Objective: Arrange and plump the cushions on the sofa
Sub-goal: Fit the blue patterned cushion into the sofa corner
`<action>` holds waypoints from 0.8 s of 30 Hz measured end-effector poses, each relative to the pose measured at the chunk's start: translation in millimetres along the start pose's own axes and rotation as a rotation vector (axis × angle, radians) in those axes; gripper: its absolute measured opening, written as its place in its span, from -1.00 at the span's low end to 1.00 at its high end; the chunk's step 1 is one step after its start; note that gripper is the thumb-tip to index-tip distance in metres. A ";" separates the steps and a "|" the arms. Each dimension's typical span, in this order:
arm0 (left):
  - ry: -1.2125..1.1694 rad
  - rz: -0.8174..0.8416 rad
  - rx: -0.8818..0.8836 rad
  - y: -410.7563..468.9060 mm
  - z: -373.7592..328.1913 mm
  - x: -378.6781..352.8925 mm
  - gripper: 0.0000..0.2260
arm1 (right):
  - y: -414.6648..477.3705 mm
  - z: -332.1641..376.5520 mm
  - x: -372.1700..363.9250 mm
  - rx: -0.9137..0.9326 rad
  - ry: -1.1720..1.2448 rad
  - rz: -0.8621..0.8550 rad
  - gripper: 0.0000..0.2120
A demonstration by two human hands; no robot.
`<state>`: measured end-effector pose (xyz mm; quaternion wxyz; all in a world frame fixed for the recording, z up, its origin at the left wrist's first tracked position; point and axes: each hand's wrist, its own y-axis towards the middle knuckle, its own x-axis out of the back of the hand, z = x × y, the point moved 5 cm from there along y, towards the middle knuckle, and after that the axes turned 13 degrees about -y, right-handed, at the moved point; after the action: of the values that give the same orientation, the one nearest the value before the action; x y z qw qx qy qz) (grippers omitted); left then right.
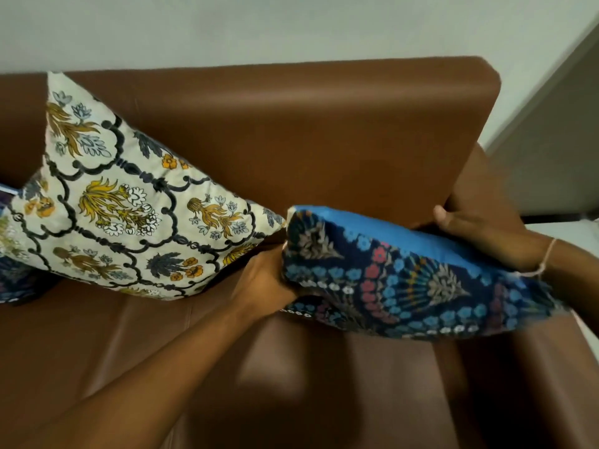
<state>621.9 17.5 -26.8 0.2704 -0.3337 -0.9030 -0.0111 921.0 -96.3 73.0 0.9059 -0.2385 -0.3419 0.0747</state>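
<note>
A dark blue floral cushion point(405, 286) with a plain blue back is held flat above the seat of the brown leather sofa point(324, 131), near its right armrest. My left hand point(262, 280) grips the cushion's left edge. My right hand point(473, 228) lies over its far right side, fingers behind the cushion and partly hidden. A cream cushion point(123, 202) with yellow flowers and black lattice leans against the backrest to the left, its lower right corner almost touching the blue one.
Another dark patterned cushion point(13, 283) peeks in at the far left edge, behind the cream one. The sofa's right armrest point(486, 196) stands just behind my right hand. A pale wall point(291, 27) runs behind the sofa.
</note>
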 end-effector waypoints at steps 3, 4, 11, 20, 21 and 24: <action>-0.063 -0.046 -0.042 20.6 -30.8 1.8 -0.37 | -13.5 12.8 16.7 0.108 -0.361 -0.157 -0.22; -0.072 -0.051 -0.059 28.0 -42.6 2.6 -0.33 | -14.5 13.1 20.0 0.121 -0.441 -0.227 -0.12; 0.012 -0.056 -0.127 84.1 -107.1 19.7 -0.45 | 18.1 -23.4 51.3 0.024 -0.045 -0.414 -0.51; 0.089 -0.186 -0.154 134.5 -112.7 16.5 -0.39 | 89.0 -68.3 59.8 -0.114 0.152 -0.458 -0.42; 0.093 -0.190 -0.158 135.9 -110.2 10.6 -0.40 | 92.3 -71.0 58.4 -0.132 0.126 -0.500 -0.41; 0.124 -0.197 -0.177 134.9 -105.3 2.9 -0.38 | 95.4 -68.7 50.5 -0.144 0.006 -0.620 -0.42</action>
<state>752.8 103.0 42.9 0.2926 -0.2645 -0.9085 -0.1377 1006.8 -23.9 11.5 0.8673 -0.1865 -0.3999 -0.2303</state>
